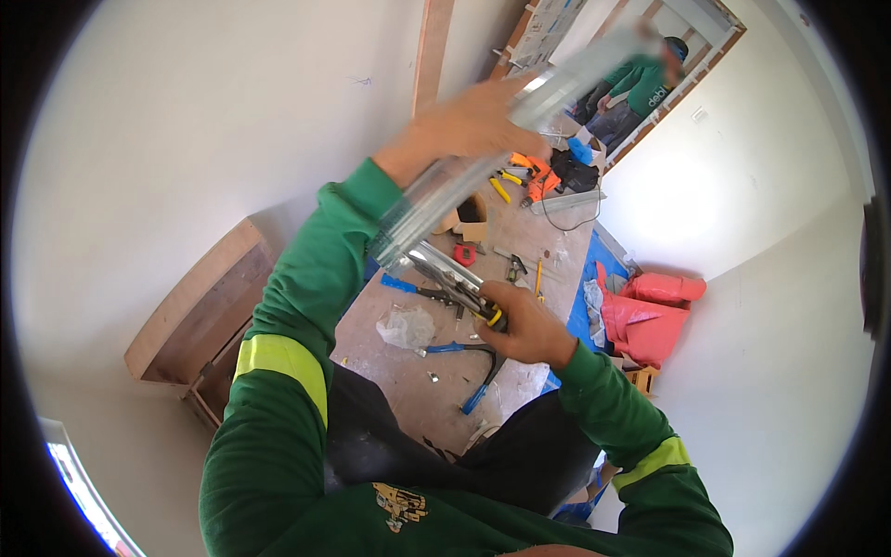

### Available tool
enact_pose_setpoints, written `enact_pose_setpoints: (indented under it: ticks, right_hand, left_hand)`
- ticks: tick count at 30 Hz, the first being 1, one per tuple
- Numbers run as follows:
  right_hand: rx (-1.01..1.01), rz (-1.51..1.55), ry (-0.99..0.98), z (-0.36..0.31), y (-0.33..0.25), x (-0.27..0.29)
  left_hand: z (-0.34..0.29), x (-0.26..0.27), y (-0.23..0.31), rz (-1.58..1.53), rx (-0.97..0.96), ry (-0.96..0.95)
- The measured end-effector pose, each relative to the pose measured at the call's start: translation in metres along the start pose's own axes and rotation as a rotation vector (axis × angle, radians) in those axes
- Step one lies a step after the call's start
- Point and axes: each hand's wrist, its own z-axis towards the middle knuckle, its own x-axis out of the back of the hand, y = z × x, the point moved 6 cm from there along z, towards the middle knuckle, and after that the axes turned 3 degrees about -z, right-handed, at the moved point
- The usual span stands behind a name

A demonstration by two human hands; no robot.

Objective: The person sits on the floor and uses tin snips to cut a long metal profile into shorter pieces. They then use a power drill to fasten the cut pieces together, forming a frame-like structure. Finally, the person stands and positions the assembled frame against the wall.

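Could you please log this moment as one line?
left hand: holds silvery channel | right hand: grips yellow-handled tool | nearby: orange drill, red tape measure

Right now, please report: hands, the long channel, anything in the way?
Left hand gripping shiny channel, tilted. Right hand holding yellow-handled tool by channel's lower end; contact unclear. Crumpled plastic below, apart from hands.

Bright indoor fisheye view, rounded off in black, with straight edges bowing near the rim. The right wall (687,200) glows almost white, fading to grey lower down. At lower left a strip (88,487) glares blue-white. The left hand (469,125) and channel (557,93) smear with blur; the table (418,381) looks sharper.
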Motion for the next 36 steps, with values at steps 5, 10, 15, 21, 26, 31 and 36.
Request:
enact_pose_setpoints:
  ticks: [5,10,15,21,26,31,36]
  right_hand:
    - [-0.082,-0.098,0.049,0.0,0.026,0.017]
    - [-0.144,0.21,0.193,0.006,0.016,0.015]
    - [-0.225,0.266,0.194,0.021,0.002,0.013]
    - [-0.216,0.319,0.269,0.035,-0.009,0.017]
    - [-0.24,0.477,0.344,0.038,-0.009,0.018]
    - [-0.19,0.479,0.423,0.04,-0.008,0.024]
    - [-0.184,0.491,0.42,0.041,-0.005,0.023]
  left_hand:
    - [-0.004,0.091,-0.024,0.015,0.078,0.433]
    - [-0.047,0.176,-0.009,-0.091,0.001,0.994]
    - [-0.071,0.198,0.013,-0.321,-0.204,1.28]
    - [-0.068,0.185,0.027,-0.412,-0.244,1.28]
    - [-0.061,0.171,0.035,-0.428,-0.229,1.224]
    - [-0.051,0.159,0.037,-0.428,-0.275,1.208]
    - [-0.045,0.153,0.032,-0.449,-0.234,1.194]
